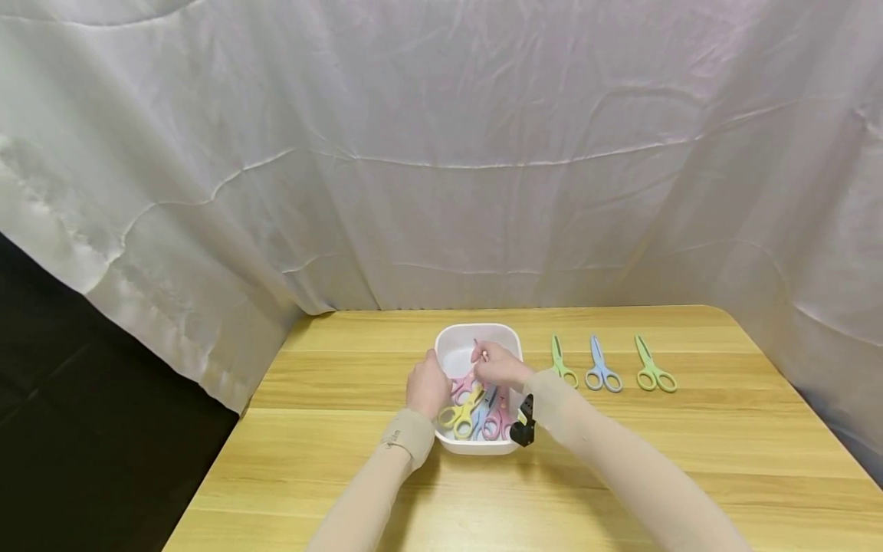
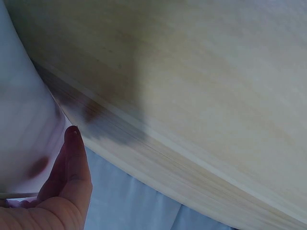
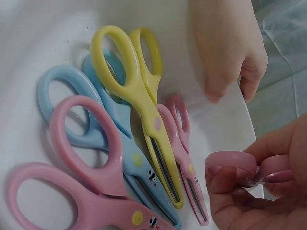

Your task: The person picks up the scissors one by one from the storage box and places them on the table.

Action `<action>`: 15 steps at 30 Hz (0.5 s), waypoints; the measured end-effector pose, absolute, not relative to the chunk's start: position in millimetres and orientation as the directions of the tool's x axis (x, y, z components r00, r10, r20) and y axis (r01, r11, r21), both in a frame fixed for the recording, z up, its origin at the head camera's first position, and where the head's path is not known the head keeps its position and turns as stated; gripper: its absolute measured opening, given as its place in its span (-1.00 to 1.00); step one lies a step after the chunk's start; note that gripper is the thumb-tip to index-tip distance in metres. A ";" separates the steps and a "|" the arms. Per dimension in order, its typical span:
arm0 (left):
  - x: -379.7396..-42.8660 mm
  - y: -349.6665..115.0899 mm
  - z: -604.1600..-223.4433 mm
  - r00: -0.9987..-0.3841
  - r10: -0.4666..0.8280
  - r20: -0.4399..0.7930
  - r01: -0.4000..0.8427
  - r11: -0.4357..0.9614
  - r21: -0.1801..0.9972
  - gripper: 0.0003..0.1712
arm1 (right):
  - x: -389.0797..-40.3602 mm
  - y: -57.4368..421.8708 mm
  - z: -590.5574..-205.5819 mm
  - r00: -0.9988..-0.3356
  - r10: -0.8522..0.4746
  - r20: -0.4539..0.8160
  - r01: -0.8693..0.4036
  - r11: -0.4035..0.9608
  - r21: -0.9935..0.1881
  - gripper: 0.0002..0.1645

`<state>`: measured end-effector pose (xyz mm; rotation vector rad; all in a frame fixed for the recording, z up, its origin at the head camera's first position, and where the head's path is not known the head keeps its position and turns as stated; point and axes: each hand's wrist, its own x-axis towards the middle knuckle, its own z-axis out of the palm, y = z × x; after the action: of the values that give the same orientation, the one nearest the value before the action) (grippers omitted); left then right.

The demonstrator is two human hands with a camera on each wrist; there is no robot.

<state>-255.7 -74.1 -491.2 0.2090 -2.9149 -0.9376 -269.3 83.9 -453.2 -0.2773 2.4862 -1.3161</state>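
Observation:
A white plastic bin (image 1: 476, 447) stands on the table with several scissors inside. My left hand (image 1: 428, 386) grips its left wall, fingers over the rim; the left wrist view shows a finger (image 2: 74, 158) along the outside. Inside the bin, my right hand (image 1: 502, 366) holds pink scissors (image 3: 231, 162) by the handle loops; the fingers hide part of them. Below in the bin lie yellow scissors (image 3: 156, 123), blue scissors (image 3: 136, 155), larger pink scissors (image 3: 103, 211) and another pink pair (image 3: 183, 155) near the left hand.
Right of the bin lie green scissors (image 1: 557, 353), partly behind the right wrist, then blue scissors (image 1: 598, 360) and another green pair (image 1: 647, 360), blades pointing away. The wooden table (image 1: 317, 429) ends at a light curtain (image 1: 441, 215) behind.

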 end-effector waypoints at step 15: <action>-255.7 -73.9 -491.4 -0.989 -0.147 0.026 -0.105 0.809 0.578 -0.26 | -269.5 85.4 -458.6 -0.947 -0.264 -0.182 0.083 0.347 -0.934 -0.43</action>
<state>-255.7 -73.9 -491.4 0.2044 -2.9213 -0.9273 -269.5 85.4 -458.6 -0.1610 2.3137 -1.6310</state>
